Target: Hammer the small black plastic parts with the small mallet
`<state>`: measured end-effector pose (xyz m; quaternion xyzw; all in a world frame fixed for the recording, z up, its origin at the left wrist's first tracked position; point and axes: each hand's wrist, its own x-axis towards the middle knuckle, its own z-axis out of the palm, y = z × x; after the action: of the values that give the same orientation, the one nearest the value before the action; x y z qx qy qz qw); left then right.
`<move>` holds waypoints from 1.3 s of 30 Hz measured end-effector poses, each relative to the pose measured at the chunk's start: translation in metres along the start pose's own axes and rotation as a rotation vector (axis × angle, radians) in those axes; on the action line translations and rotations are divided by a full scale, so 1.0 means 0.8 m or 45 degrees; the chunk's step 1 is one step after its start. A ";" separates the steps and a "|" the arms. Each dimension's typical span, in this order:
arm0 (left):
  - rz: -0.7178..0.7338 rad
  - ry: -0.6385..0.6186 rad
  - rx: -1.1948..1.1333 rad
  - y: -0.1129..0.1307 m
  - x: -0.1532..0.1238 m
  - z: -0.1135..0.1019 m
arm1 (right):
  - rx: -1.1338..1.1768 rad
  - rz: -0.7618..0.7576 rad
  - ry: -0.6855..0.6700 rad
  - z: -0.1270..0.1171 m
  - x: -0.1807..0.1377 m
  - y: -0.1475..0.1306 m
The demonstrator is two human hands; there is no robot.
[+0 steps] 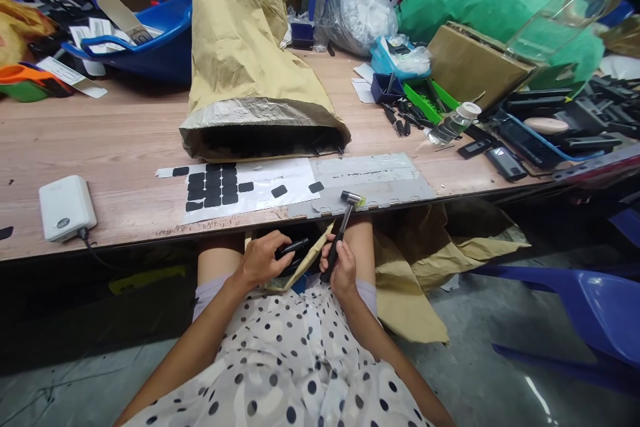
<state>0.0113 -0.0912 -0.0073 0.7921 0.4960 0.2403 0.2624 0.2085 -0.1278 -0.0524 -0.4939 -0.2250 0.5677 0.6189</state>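
Seated at a wooden table (125,140); its front edge runs the full width, and both hands sit below it, over the lap.

Room to move:
- Bare wood between the white box (67,207) at the left and the white sheet (287,180).
- The sheet and a grey sheet (385,180) lie right along the front edge. The open mouth of a brown paper sack (240,47) lies just behind them.
- The right half of the table is crowded with a plastic bottle (453,125) on its side, black parts and trays.
- Below the edge, crumpled brown paper (415,260) hangs beside the right knee. A blue chair (590,313) stands on the floor to the right, well apart.

Writing: none legible. The slips in the blue basket (160,40) carry print that is too small to read. The round mark on the white box is unreadable.

Black pads (213,187) sit in a block on the white sheet, with a few loose ones beside it.

Hands:
- The left hand (261,260) has its fingers curled round a small black part (294,247), thumb on top. The part's end sticks out toward the right hand.
- The right hand (343,272) is closed on the lower handle of a small hammer (343,227). The handle tilts up and to the right, and the head sits over the table edge, above the grey sheet. Whether the head touches the sheet cannot be told.
- The two hands are near each other, with a narrow gap between them.
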 end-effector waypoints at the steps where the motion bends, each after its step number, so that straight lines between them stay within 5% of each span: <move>1: -0.083 -0.043 0.065 -0.006 -0.008 0.007 | -0.002 0.000 0.002 0.000 0.000 0.000; 4: -0.264 -0.220 0.212 -0.024 -0.023 0.025 | 0.006 0.008 0.016 0.001 0.000 0.000; 8: -0.283 -0.350 0.232 -0.031 -0.022 0.032 | 0.016 0.008 0.027 -0.001 0.001 0.002; 14: -0.219 -0.420 0.091 -0.008 0.032 -0.014 | 0.011 0.017 0.029 -0.002 0.001 0.006; 16: -0.283 -0.302 -0.065 -0.002 0.067 -0.039 | 0.023 0.016 0.052 0.000 0.000 0.006; 20: -0.495 0.483 -0.005 -0.018 0.144 -0.080 | 0.024 0.008 0.057 0.003 -0.001 0.004; 23: -0.680 0.884 0.040 -0.047 0.185 -0.089 | 0.017 0.008 0.033 0.002 -0.001 0.004; 30: -1.000 0.790 0.024 -0.086 0.204 -0.082 | 0.055 0.019 0.018 0.003 0.000 0.006; 36: -0.839 0.977 0.035 -0.076 0.185 -0.081 | 0.054 0.022 0.016 0.005 0.000 0.004; 39: -0.627 0.932 0.005 -0.052 0.159 -0.068 | 0.054 0.013 0.013 0.004 0.001 0.005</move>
<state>-0.0012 0.0496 0.0211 0.5136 0.7306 0.4344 0.1173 0.2041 -0.1266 -0.0552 -0.4846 -0.2072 0.5730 0.6276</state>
